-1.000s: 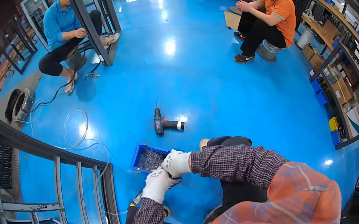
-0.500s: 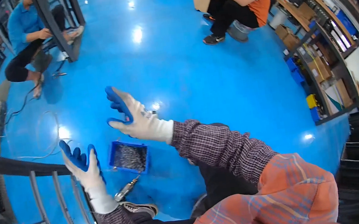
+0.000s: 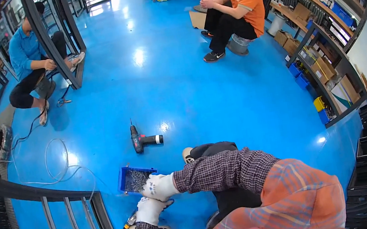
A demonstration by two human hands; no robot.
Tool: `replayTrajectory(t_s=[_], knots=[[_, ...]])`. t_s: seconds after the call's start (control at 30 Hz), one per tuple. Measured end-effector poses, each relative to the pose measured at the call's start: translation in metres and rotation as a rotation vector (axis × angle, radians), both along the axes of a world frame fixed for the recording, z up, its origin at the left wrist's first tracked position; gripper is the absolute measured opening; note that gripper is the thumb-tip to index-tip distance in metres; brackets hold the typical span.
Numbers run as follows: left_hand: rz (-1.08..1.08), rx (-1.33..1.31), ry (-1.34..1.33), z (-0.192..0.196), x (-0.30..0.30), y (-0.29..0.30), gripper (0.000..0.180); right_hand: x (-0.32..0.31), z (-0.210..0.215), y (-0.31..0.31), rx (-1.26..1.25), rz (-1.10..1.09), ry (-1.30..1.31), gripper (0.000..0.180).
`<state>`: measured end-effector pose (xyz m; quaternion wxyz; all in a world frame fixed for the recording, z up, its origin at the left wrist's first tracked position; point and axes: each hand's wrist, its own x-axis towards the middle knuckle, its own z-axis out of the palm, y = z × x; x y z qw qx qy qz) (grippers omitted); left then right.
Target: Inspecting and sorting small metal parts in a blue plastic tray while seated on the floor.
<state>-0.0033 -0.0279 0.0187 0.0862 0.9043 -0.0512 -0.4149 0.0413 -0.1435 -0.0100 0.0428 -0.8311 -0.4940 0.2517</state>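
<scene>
My right hand, in a white glove with a blue palm, is at the near right corner of a blue bin of small metal fasteners. Its fingers are turned away and hidden. Directly below it, touching or overlapping it in view, is my gloved left hand; only dark blue fingertips show at its right side. Whether either hand holds anything cannot be seen. A metal hand tool with an orange end lies beside my left wrist. A black cordless drill lies on the floor beyond the bin.
A black metal frame with grey bars stands at my left. A clear hose loops over the blue floor. One person in blue works at an upright frame; another in orange sits on a bucket. Shelves line the right.
Both hands, spread and raised before, have come down and together at the bin, the left one moving right. The drill, formerly behind my right hand, now shows. The view has shifted slightly.
</scene>
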Motion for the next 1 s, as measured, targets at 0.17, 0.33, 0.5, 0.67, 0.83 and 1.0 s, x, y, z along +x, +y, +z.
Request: replayTrajectory(t_s=[0.17,0.33,0.5,0.67,0.83,1.0], knots=[[-0.051,-0.046,-0.105,-0.01,0.004,0.003,0.065,0.005,0.001,0.004,-0.02,-0.084,-0.006,0.027],[-0.068,-0.068,-0.081,-0.006,0.006,-0.002,0.061,0.003,-0.001,0.0,-0.064,-0.12,0.024,0.028],[-0.09,-0.098,-0.086,-0.011,0.005,0.004,0.063,0.002,0.0,0.001,-0.023,-0.114,0.025,0.029],[-0.148,-0.105,-0.153,-0.022,0.002,0.004,0.064,0.002,0.003,0.001,-0.046,-0.116,0.029,0.03],[-0.122,-0.037,-0.152,-0.028,0.003,0.006,0.066,0.002,0.009,0.004,-0.067,-0.12,0.053,0.03],[-0.09,0.01,-0.097,-0.014,0.003,-0.004,0.069,0.002,0.001,0.0,-0.056,-0.13,0.048,0.03]])
